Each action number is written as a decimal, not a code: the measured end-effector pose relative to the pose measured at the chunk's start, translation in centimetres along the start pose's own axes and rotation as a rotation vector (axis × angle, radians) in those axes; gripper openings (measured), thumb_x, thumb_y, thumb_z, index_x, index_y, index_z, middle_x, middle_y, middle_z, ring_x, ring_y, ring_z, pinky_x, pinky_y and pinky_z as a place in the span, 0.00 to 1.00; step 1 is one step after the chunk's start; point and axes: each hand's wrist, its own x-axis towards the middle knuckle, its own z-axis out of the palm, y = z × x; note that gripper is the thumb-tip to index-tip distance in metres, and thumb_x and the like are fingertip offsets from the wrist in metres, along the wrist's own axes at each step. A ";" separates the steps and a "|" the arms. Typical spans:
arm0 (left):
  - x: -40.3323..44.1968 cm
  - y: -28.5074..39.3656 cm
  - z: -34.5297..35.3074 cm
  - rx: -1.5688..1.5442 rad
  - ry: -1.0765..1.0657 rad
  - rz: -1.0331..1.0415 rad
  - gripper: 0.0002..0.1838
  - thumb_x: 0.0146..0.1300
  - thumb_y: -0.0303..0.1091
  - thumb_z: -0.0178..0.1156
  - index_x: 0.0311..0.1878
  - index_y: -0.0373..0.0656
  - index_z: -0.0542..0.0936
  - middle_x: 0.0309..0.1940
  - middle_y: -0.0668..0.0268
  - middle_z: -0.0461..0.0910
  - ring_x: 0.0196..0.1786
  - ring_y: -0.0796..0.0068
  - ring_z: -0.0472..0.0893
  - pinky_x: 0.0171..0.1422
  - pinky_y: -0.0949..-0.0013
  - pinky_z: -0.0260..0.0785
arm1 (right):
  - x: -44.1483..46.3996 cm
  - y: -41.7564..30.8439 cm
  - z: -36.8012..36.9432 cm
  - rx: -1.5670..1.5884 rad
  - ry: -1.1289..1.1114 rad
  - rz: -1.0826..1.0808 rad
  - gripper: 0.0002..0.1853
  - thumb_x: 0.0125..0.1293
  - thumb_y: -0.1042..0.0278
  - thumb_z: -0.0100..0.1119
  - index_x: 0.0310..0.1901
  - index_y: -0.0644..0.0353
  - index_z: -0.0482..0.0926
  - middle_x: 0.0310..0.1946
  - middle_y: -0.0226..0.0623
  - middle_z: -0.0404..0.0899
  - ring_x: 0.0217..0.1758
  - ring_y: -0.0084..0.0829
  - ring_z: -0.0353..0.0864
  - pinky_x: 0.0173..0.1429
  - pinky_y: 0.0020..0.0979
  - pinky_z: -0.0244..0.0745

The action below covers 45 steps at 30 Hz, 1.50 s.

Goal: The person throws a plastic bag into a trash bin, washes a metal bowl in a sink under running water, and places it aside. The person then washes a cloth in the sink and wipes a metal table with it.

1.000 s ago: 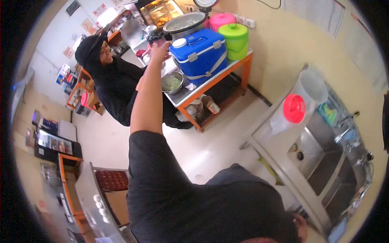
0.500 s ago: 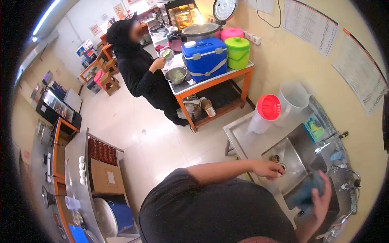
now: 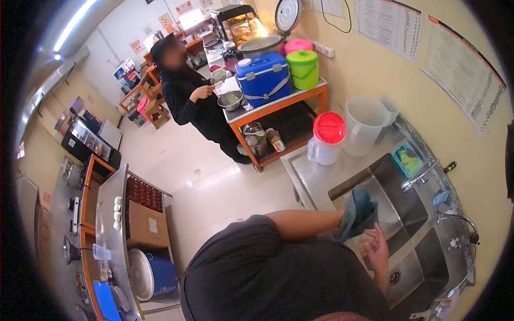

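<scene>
Teal cloth (image 3: 360, 209) apparently gripped by left hand (image 3: 340, 216) at sink (image 3: 409, 206); right hand (image 3: 376, 247) half-open beside; next move likely needs steady hold.

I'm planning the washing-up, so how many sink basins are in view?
2: one basin nearer the red-lidded pitcher, partly behind the teal cloth; the other basin beside it, lower in the picture. The person's body could hide more.

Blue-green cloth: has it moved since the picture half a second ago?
Yes. Judged against the fixed sink, the cloth has shifted away from the near basin to the floor-side edge of the far basin.
</scene>
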 end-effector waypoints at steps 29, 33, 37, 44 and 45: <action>13.8 3.4 4.1 -0.221 -0.482 0.430 0.34 0.61 0.66 0.53 0.59 0.51 0.80 0.53 0.50 0.81 0.55 0.51 0.80 0.62 0.47 0.71 | 29.9 29.9 -37.1 -0.247 0.614 0.140 0.38 0.70 0.59 0.60 0.77 0.64 0.56 0.74 0.50 0.62 0.74 0.41 0.66 0.75 0.37 0.62; 14.2 1.7 13.6 -0.509 -0.328 0.175 0.33 0.61 0.65 0.54 0.59 0.50 0.80 0.53 0.50 0.81 0.56 0.51 0.80 0.62 0.48 0.71 | 33.1 29.2 -38.0 -0.266 0.519 -0.066 0.46 0.71 0.54 0.60 0.80 0.64 0.43 0.81 0.50 0.44 0.83 0.44 0.49 0.83 0.39 0.44; 16.2 0.4 18.2 -0.929 -0.354 -0.104 0.32 0.61 0.64 0.55 0.58 0.49 0.80 0.53 0.50 0.82 0.56 0.51 0.81 0.62 0.49 0.72 | 28.7 26.9 -34.3 -0.699 0.532 -0.251 0.46 0.70 0.59 0.61 0.80 0.63 0.43 0.81 0.51 0.45 0.84 0.46 0.46 0.83 0.40 0.43; 18.3 0.8 21.2 -1.515 -0.381 -0.463 0.31 0.61 0.61 0.56 0.57 0.47 0.80 0.53 0.49 0.82 0.56 0.50 0.81 0.61 0.50 0.72 | 24.7 21.6 -37.4 -1.023 0.126 -0.260 0.47 0.59 0.78 0.63 0.79 0.56 0.51 0.80 0.50 0.49 0.83 0.51 0.48 0.83 0.43 0.46; 18.5 1.1 21.7 -1.565 -0.377 -0.498 0.31 0.61 0.61 0.57 0.57 0.47 0.80 0.53 0.49 0.82 0.56 0.50 0.81 0.61 0.50 0.73 | 24.2 21.1 -37.3 -1.094 0.078 -0.197 0.46 0.59 0.79 0.63 0.79 0.57 0.53 0.80 0.50 0.50 0.83 0.50 0.49 0.83 0.44 0.47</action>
